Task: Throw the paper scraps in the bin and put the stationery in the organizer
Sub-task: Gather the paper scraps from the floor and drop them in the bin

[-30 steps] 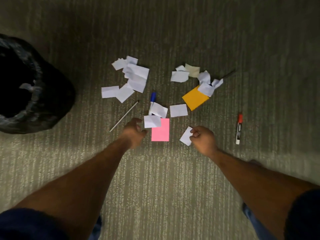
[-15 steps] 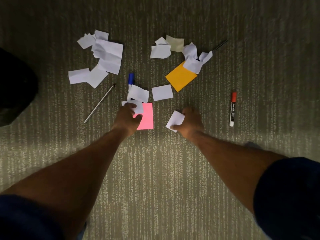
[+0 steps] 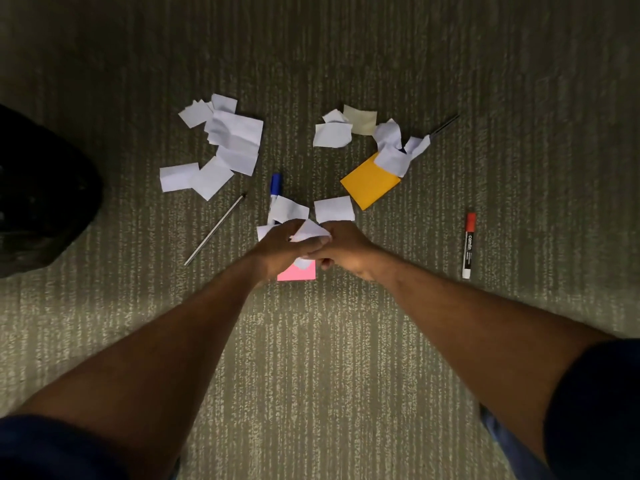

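At the centre of the frame both hands meet low over the carpet [image 3: 311, 341]. The left hand [image 3: 278, 249] curls its fingers round a crumpled white scrap [image 3: 310, 232], with the thumb laid across its lower edge. Another bit of white paper pokes out under the palm. The right hand [image 3: 349, 251] is curled too, with its fingertips against the same scrap, but whether they pinch it I cannot tell. Under the left hand lies a pink pad [image 3: 298, 274], with only its lower edge showing.

Just above the hands a bent scrap [image 3: 291, 209] lies over the body of a blue marker [image 3: 275, 183], whose cap points to the top of the frame. A flat scrap [image 3: 334, 209] lies just right of it. Up and right of that is an orange pad [image 3: 367, 185], its upper corner under a right pile [image 3: 391, 150] of crumpled scraps. A dark pen [image 3: 445, 124] sticks out from that pile toward the upper right. More scraps, one of them beige [image 3: 360, 119], lie just left of the pile.

A left pile [image 3: 225, 143] of white scraps sits up and left of centre, and a thin pen [image 3: 214, 230] lies slanted below it. At the right, well apart from the rest, a red marker [image 3: 468, 245] lies with its cap toward the top. The black bin [image 3: 45, 188] is at the left edge, partly cut off.
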